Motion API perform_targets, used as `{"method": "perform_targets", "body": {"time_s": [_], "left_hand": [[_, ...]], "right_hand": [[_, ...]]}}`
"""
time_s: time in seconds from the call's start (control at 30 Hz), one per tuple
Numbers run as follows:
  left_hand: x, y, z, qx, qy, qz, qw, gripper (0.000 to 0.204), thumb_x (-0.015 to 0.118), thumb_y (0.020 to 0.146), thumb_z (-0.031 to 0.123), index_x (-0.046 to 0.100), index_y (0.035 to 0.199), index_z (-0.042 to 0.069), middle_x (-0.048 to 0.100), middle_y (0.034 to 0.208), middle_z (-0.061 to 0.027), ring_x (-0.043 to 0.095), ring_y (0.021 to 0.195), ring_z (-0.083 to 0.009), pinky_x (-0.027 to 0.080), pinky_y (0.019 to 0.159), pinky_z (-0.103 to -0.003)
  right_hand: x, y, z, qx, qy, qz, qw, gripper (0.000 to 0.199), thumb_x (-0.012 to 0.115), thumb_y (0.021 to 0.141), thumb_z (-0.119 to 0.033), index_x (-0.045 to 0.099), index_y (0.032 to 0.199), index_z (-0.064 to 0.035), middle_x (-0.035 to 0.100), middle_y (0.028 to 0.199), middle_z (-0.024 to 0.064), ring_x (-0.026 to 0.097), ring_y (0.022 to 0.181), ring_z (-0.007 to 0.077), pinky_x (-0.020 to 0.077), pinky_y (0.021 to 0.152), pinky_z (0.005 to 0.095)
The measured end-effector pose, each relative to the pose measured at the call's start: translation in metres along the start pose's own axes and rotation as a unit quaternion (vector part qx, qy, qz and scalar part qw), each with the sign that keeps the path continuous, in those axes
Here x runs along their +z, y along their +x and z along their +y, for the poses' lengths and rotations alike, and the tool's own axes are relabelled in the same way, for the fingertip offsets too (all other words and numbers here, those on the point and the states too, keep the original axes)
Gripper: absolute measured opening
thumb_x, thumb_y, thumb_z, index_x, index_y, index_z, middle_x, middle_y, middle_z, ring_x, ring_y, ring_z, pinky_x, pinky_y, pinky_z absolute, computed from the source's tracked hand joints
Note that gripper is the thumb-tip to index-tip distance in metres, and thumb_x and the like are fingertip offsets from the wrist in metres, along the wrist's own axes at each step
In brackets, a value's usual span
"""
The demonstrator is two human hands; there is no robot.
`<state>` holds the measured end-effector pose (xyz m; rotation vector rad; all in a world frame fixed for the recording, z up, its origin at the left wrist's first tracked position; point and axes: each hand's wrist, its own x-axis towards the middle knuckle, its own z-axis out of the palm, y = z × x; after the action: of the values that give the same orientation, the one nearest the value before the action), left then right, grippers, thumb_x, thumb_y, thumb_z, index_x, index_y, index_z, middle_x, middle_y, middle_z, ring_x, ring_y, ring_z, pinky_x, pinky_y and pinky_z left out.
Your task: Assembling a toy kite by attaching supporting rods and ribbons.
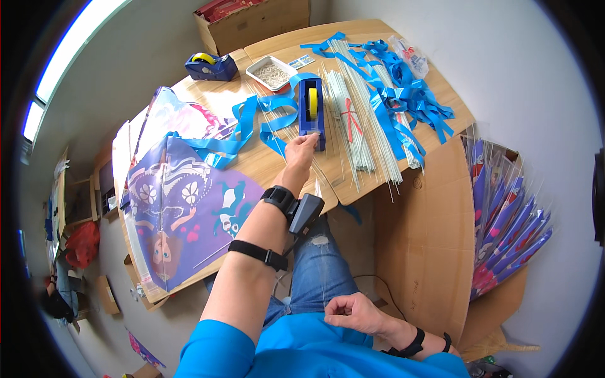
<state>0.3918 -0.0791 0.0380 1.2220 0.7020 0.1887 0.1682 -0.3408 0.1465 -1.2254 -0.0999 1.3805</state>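
Observation:
My left hand (300, 153) reaches across the table to the front end of a blue tape dispenser (319, 113). Its fingers are pinched at the cutting edge, on the end of the tape. A yellow-cored tape roll (312, 104) sits in the dispenser. Low over my lap, my right hand (356, 313) is closed with thumb and forefinger together. A faint thin line rises from those fingertips, too fine to name. Left of my left arm lies a purple printed kite sheet (208, 208) with cartoon figures. Blue ribbon (242, 126) runs from it toward the dispenser.
Bundles of thin white rods (359, 120) and tangled blue ribbon (409, 88) cover the table's right side. A white tray (272, 73) of small pieces and a second tape dispenser (211, 67) stand at the back. A cardboard box (422, 233) holds packed purple kites (504, 227) at right.

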Motion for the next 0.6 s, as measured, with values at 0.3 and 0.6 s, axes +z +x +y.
{"method": "perform_targets", "body": {"time_s": [0.3,0.6], "left_hand": [[0.004,-0.005,-0.017,-0.034,-0.007,-0.011,0.999,0.025,0.067,0.088,0.031,0.058,0.070,0.016,0.052,0.066,0.0058,0.043,0.060,-0.0053,0.032,0.055,-0.024],[-0.019,-0.020,-0.005,-0.141,-0.088,-0.099,0.981,0.018,0.070,0.088,0.023,0.063,0.101,0.014,0.054,0.086,0.0052,0.055,0.074,-0.0097,0.051,0.077,-0.032]], "right_hand": [[-0.028,0.015,0.044,0.085,0.012,0.065,0.994,0.015,0.071,0.085,-0.015,0.068,0.091,-0.0011,0.065,0.082,0.0004,0.056,0.075,0.0054,0.0470,0.069,0.0208],[-0.038,0.012,0.054,0.037,-0.066,0.164,0.983,0.014,0.068,0.085,-0.013,0.066,0.088,0.0009,0.064,0.076,0.0001,0.055,0.067,0.0040,0.0468,0.062,0.0192]]}}
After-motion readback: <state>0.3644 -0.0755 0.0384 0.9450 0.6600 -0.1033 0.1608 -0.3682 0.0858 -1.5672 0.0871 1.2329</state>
